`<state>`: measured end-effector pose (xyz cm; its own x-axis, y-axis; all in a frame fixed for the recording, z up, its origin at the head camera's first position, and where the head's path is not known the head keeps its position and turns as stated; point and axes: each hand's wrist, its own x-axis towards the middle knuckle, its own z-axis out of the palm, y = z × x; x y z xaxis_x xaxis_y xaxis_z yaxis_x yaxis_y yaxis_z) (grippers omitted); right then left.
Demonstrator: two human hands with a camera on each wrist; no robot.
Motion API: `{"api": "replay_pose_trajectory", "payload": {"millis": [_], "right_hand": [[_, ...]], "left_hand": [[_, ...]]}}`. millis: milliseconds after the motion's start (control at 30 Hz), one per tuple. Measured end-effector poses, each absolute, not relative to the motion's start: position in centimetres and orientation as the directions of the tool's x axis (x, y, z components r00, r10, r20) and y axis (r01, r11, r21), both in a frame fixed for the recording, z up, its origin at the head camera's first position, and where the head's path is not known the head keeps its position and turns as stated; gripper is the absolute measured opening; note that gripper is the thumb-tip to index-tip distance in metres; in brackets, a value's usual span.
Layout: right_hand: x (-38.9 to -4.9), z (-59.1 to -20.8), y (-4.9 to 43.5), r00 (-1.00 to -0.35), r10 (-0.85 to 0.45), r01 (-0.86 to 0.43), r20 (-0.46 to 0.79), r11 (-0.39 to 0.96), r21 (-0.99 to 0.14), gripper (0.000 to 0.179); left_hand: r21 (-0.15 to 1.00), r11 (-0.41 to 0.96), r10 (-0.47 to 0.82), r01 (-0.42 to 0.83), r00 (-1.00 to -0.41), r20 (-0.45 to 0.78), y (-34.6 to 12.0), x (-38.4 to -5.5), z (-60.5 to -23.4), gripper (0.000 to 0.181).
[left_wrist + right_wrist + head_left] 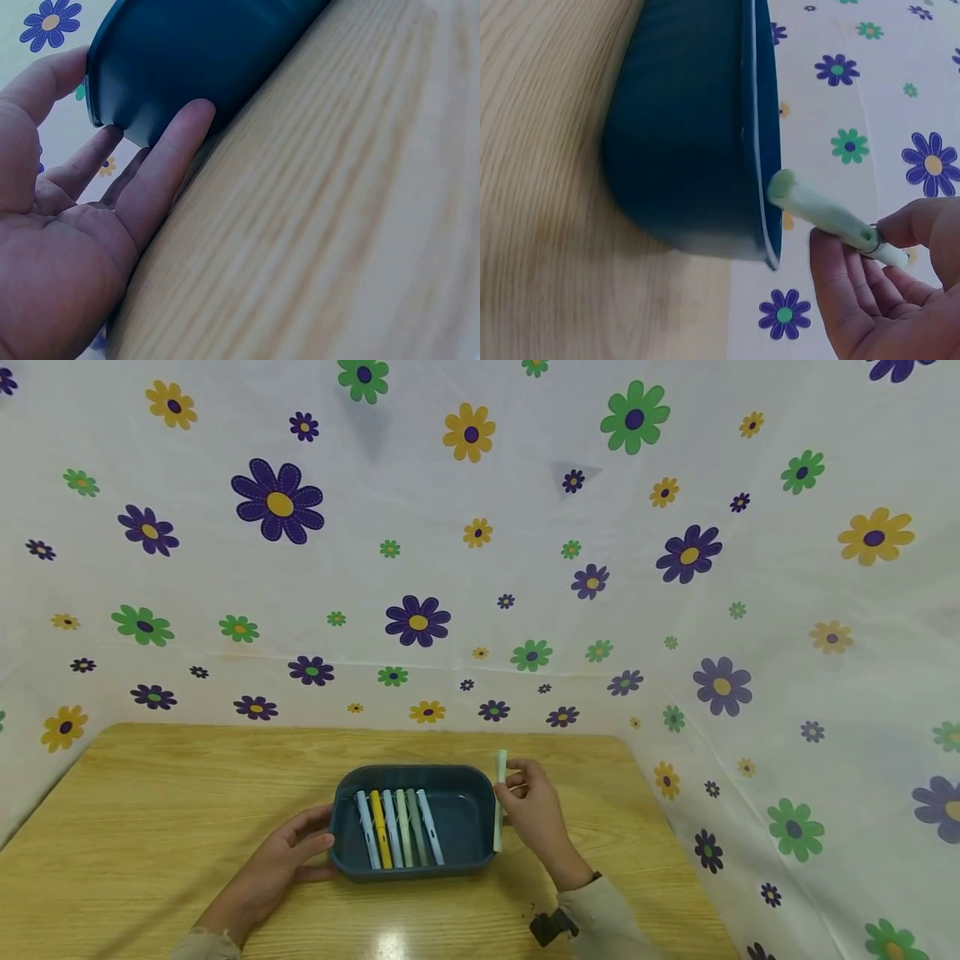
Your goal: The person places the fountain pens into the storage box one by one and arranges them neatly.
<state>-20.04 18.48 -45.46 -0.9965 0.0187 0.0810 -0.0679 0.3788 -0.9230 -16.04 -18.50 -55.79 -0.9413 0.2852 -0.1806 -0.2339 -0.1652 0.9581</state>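
A dark teal rectangular box (468, 822) with rounded corners stands on the table and holds several pens in a row toward its left side. Among them are a yellow pen (381, 831), a pale green pen (405, 827) and light blue ones. My left hand (273, 864) touches the box's left end with extended fingers; in the left wrist view, its fingertips (196, 112) rest against the outer wall. At the opposite end, my right hand (536, 814) pinches a pale green pen (825, 214) between thumb and fingers, beside the box's right rim.
The wooden table (187, 793) has a pale grain and reaches back to a white curtain (525, 510) printed with flowers. This cloth also hangs along the right side. A dark strap piece (553, 927) sits at the right sleeve (607, 918).
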Motion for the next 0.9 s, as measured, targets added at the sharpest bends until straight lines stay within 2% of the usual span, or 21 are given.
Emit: {"api": "replay_pose_trajectory", "payload": {"millis": [333, 567, 900], "right_hand": [[-21.0, -46.1, 16.0, -0.996, -0.071, -0.074, 0.044, 0.505, -0.86, 0.034], [-21.1, -46.8, 14.1, -0.985, -0.169, -0.151, 0.042, 0.713, -0.684, 0.03], [-21.7, -48.1, 11.8, -0.984, -0.179, -0.149, -0.009, 0.845, -0.514, 0.026]], "left_hand": [[0.963, -0.166, 0.293, -0.211, -0.943, -0.157, -18.5, -16.0, -55.6, 0.069], [0.965, -0.16, 0.278, -0.206, -0.948, -0.156, -18.4, -16.1, -55.6, 0.069], [0.968, -0.147, 0.27, -0.202, -0.95, -0.157, -18.3, -16.0, -55.8, 0.067]]}}
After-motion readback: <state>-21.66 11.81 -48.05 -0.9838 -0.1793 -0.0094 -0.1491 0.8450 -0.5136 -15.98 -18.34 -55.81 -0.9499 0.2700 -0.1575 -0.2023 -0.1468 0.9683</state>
